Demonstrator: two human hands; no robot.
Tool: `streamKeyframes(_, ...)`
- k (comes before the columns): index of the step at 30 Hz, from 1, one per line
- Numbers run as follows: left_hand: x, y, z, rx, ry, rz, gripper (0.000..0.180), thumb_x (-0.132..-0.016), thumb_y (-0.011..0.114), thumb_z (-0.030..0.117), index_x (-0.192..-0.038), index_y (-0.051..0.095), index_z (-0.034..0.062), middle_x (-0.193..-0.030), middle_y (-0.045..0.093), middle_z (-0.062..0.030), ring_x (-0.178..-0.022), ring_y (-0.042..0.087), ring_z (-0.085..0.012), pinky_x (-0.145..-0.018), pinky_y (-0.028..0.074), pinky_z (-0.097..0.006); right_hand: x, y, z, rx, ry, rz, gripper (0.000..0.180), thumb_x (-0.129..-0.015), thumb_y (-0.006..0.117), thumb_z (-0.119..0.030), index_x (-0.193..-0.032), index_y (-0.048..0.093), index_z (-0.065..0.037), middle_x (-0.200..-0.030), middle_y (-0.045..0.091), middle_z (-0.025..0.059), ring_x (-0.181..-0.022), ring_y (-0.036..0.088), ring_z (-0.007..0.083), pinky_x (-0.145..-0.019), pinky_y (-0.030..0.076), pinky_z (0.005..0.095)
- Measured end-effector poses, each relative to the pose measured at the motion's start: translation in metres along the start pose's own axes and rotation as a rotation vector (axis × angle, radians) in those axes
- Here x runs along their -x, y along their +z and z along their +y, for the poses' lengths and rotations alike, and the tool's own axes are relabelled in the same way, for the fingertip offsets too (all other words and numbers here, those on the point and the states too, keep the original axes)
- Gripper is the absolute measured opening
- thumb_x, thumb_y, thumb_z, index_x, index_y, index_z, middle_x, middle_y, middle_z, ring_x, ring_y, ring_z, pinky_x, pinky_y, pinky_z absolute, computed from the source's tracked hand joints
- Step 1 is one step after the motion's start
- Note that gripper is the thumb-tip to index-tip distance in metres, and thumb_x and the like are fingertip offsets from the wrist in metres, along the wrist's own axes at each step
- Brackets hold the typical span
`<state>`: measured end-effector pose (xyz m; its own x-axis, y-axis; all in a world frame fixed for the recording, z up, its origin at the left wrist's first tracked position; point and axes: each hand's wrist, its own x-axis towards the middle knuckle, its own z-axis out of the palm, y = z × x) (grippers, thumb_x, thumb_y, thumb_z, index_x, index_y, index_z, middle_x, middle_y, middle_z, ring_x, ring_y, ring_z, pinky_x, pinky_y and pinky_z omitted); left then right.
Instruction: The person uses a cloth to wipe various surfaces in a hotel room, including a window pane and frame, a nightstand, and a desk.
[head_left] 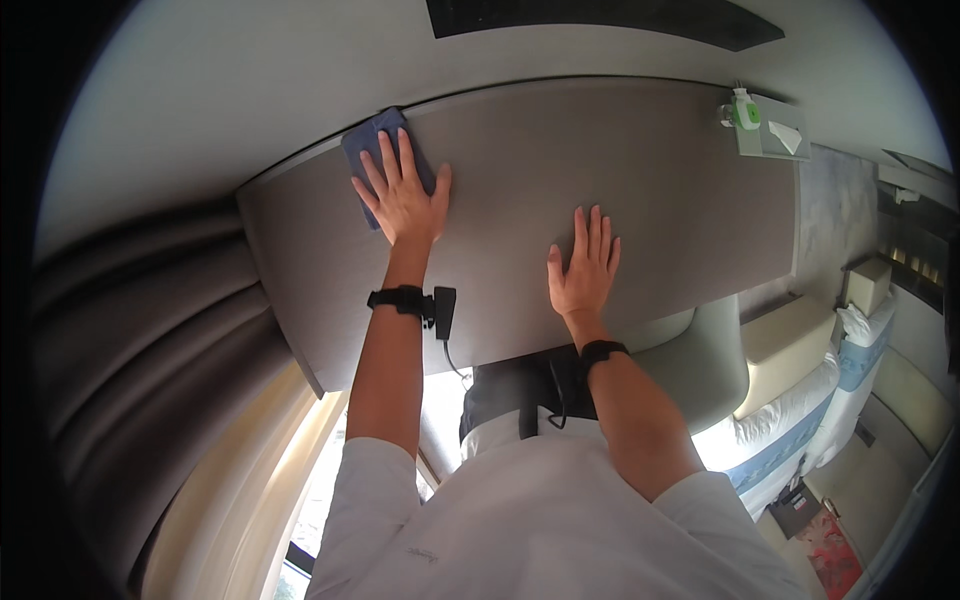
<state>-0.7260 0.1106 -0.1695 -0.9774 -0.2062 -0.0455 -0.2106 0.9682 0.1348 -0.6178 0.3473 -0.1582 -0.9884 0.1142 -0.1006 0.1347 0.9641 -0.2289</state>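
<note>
Beneath the spread fingers of my left hand (405, 208) lies the cloth (360, 135), flat on the desk (520, 160). My right hand (582, 287) lies palm down, fingers slightly parted; beyond them, rightward, sits the tissue box (748, 144).

Matt Finish Is Prevailing

The blue cloth (357, 150) is looking soft and dull. The table (510, 190) is showing a smooth, matt surface. The dark curtain (150, 335) is appearing thick and matt; the pale curtain (225, 480) is seeming thinner. The shirt (570, 520) is presenting plain, matt fabric. The chair (700, 365) is looking smooth, and the bedding (785, 413) is resembling soft cloth. The tissue (786, 137) is looking like thin paper.
</note>
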Motion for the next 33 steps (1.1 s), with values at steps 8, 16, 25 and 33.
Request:
streamKeyframes(8, -0.011, 0.006, -0.011, 0.005, -0.003, 0.047, 0.077, -0.094, 0.039, 0.062, -0.157, 0.017, 0.023, -0.163, 0.013, -0.0055, -0.15, 0.01, -0.0347, -0.12, 0.004, -0.053, 0.0, 0.006, 0.004, 0.047, -0.004, 0.031, 0.066, -0.093, 0.045, -0.041, -0.153, 0.028, -0.018, -0.16, 0.024, 0.0084, -0.147, 0.021, 0.0289, -0.12, 0.012, 0.0509)
streamKeyframes(16, 0.071, -0.005, -0.051, 0.041, 0.076, -0.046, 0.079, -0.09, 0.051, 0.057, -0.156, 0.022, 0.0226, -0.163, 0.015, -0.0053, -0.149, 0.01, -0.0356, -0.12, 0.005, -0.054, 0.0, 0.006, 0.004, 0.045, -0.026, 0.068, 0.065, -0.093, 0.045, -0.04, -0.152, 0.03, -0.017, -0.159, 0.025, 0.0093, -0.146, 0.023, 0.0296, -0.119, 0.014, 0.051)
streamKeyframes(25, 0.267, -0.023, -0.08, 0.103, 0.02, -0.339, 0.08, -0.089, 0.056, 0.052, -0.154, 0.028, 0.0141, -0.16, 0.018, -0.0168, -0.147, 0.011, -0.045, -0.117, 0.006, -0.061, -0.001, 0.003, 0.0, 0.024, -0.024, 0.09, 0.064, -0.094, 0.043, -0.041, -0.152, 0.03, -0.017, -0.16, 0.024, 0.0082, -0.147, 0.021, 0.0284, -0.12, 0.013, 0.0494)
streamKeyframes(33, 0.197, -0.009, -0.094, 0.074, -0.073, -0.227, 0.08, -0.09, 0.051, 0.056, -0.155, 0.025, 0.0162, -0.162, 0.013, -0.0152, -0.147, 0.007, -0.0456, -0.112, 0.003, -0.069, 0.003, 0.007, 0.004, 0.051, -0.018, 0.05, 0.065, -0.094, 0.042, -0.041, -0.153, 0.028, -0.018, -0.16, 0.023, 0.008, -0.148, 0.019, 0.0278, -0.12, 0.012, 0.0487)
